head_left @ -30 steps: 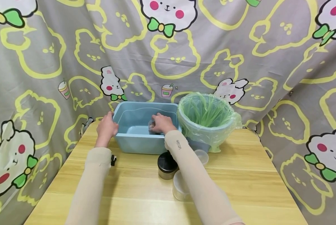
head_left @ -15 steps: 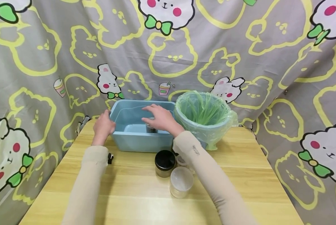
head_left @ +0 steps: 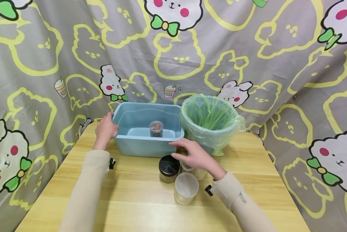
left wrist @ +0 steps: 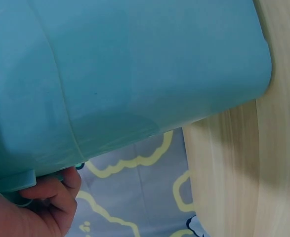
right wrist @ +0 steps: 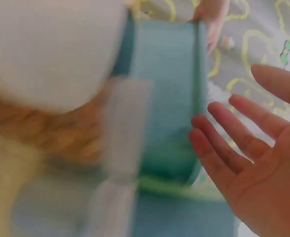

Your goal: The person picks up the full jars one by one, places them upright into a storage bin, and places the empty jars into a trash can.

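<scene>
My left hand (head_left: 106, 129) grips the left rim of a light blue plastic tub (head_left: 147, 147); the left wrist view shows its fingers (left wrist: 61, 190) curled under the tub's lip. Inside the tub, toward the front right, stands a small clear jar (head_left: 156, 129) with reddish-brown bits in it. My right hand (head_left: 195, 154) hovers with spread fingers and nothing in them, just outside the tub's front right corner. Beneath and beside it stand a black-lidded jar (head_left: 169, 166), a clear jar with a whitish lid (head_left: 186, 187) and another clear container (head_left: 188, 167), mostly hidden by the hand.
A bucket (head_left: 220, 130) lined with a pale green bag stands right of the tub, long green leaves or strips (head_left: 209, 117) showing inside. The wooden table (head_left: 133, 203) backs onto a patterned grey curtain (head_left: 133, 58). Blurred pale shapes fill the right wrist view's left side.
My right hand has let go of the small jar in the tub, lifted off, and moved right and toward me over the jars outside. The left hand stays on the rim.
</scene>
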The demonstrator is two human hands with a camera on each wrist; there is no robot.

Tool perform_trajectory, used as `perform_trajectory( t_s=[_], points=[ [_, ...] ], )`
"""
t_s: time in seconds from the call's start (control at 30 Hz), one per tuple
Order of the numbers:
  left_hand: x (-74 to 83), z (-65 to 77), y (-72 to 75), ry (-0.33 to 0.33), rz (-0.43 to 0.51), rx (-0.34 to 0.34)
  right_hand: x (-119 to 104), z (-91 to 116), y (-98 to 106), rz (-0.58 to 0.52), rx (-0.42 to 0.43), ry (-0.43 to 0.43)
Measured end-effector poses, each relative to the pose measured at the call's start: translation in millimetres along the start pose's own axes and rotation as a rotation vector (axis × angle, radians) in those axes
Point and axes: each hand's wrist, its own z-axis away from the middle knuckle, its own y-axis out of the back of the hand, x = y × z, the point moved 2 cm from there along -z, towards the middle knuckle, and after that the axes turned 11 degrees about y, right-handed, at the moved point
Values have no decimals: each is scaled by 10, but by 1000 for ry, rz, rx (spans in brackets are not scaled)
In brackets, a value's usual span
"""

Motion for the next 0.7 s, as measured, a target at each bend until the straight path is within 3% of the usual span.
perform_trajectory(
  t_s=[0.27,0.43,0.7],
  points=[
    [-7,9,4,-4,4,6,272,407,15,34,-25,-13],
    [0,7,2,-4,7,12,409,534,13,58,-50,26],
    [-14,-7,-14,-1,4,5,556,617,-16,50,-98,-3]
  ],
)
